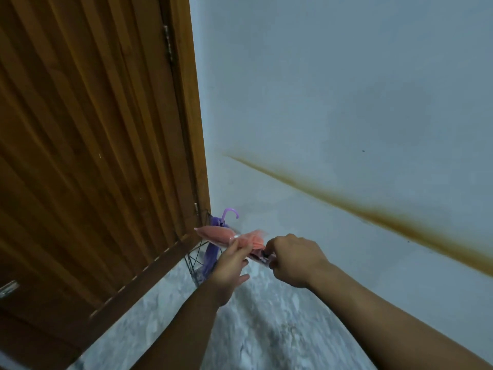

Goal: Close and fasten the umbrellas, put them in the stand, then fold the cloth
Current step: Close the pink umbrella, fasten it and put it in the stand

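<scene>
Right hand point(292, 260): fingers curled round the handle end of the pink umbrella point(229, 237), apparently working the fastening there.
Left hand point(230, 265): fingers pinch the gathered canopy at mid-length, keeping the folds tight so the strap can close.
Pink umbrella: held level in the air, tip toward the door point(88, 145), just above the stand.
Wire stand point(196, 259): in the corner on the floor point(266, 329), within easy reach.
Purple umbrella point(213, 247): upright in the stand, hooked handle uppermost.
Cloth: not in view.

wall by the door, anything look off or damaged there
Yes. A long brown streak runs slantwise across the pale wall, thin near the door frame and broader toward the right, like a stain. Otherwise, the purple umbrella stands in the wire stand in the corner.
</scene>
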